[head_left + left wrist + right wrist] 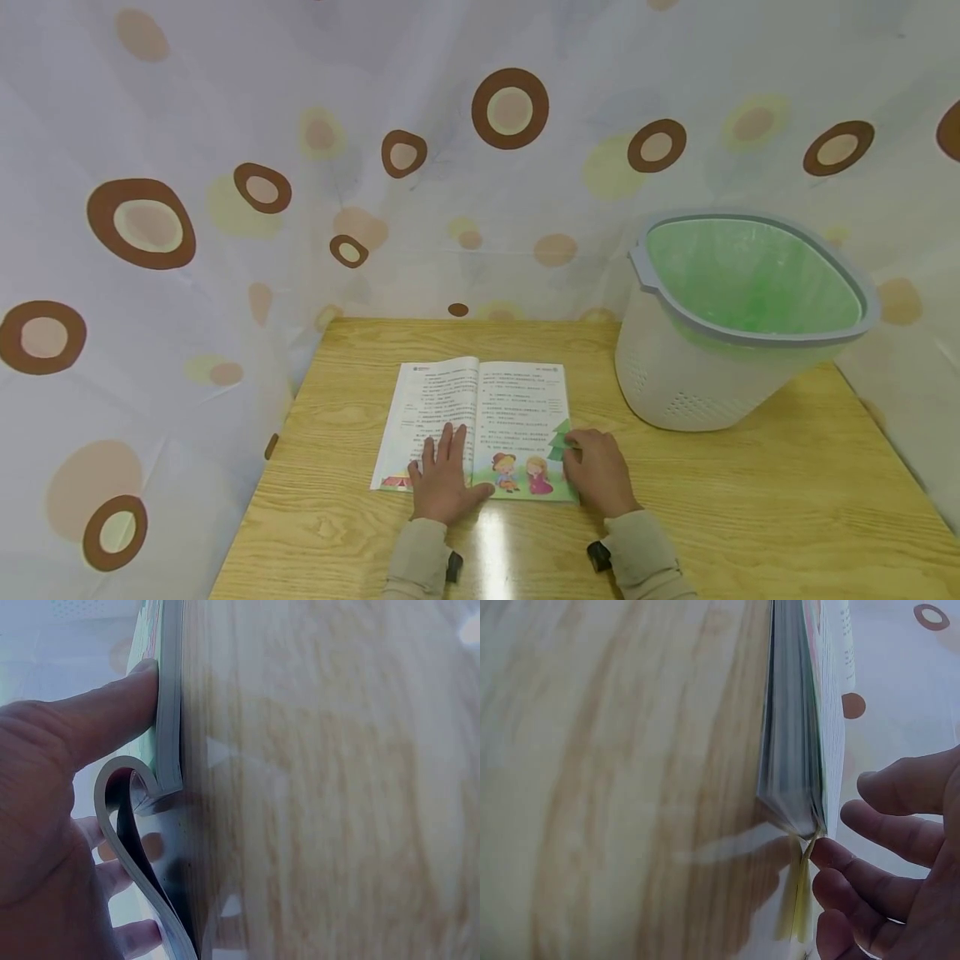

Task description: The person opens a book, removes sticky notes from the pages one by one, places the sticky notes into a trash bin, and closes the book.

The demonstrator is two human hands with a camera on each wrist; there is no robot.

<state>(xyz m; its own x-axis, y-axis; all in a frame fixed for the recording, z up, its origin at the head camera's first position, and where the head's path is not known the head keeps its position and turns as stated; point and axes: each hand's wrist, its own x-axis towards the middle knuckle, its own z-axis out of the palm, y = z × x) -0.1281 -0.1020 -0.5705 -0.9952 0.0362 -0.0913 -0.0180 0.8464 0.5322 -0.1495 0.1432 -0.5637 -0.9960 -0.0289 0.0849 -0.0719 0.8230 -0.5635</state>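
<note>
An open illustrated book lies on the wooden table, printed text on both pages and two cartoon children at the bottom of the right one. Fingers spread, my left hand rests on the lower left page, its thumb reaching across the fold onto the right page. In the left wrist view the left half of the book bows up near the spine. My right hand is at the lower right edge of the book, fingers bent. The right wrist view shows its fingertips right at the page corner, thumb apart from them.
A tall white laundry basket with a grey rim and green inside stands on the table, behind and right of the book. A white curtain with brown and yellow spots hangs behind and on the left.
</note>
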